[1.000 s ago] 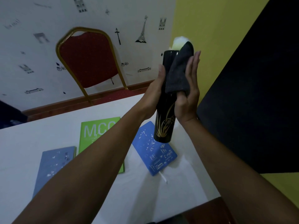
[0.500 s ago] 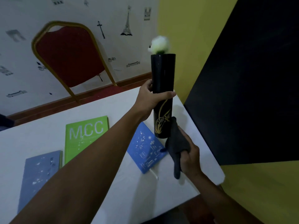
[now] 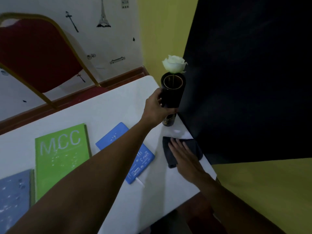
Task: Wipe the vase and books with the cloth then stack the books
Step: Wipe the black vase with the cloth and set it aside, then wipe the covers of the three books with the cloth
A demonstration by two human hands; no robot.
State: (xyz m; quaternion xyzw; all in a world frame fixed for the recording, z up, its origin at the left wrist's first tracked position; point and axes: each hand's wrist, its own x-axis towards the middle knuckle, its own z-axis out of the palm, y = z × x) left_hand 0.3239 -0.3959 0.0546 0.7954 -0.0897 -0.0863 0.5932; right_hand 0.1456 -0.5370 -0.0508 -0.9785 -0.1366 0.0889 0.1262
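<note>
A tall black vase (image 3: 173, 92) with a gold motif and a white rose (image 3: 174, 64) stands near the table's far right corner. My left hand (image 3: 156, 109) is wrapped around its middle. A dark grey cloth (image 3: 169, 152) lies flat on the white table (image 3: 108, 107) by the right edge, and my right hand (image 3: 183, 153) rests on it with fingers spread. A bright blue book (image 3: 138, 157) lies beside the cloth, partly under my left forearm. A green book (image 3: 60, 154) marked MCC lies left of it, and a grey-blue book (image 3: 14, 195) lies at the far left.
A red chair (image 3: 37, 53) with a gold frame stands behind the table against the patterned wall. A black panel (image 3: 249, 81) rises right beside the table's right edge, close to the vase. The table's near edge drops to a dark floor.
The vase came down from the air onto the table near the far right corner, still in my left hand. My right hand brought the cloth down and laid it flat on the table.
</note>
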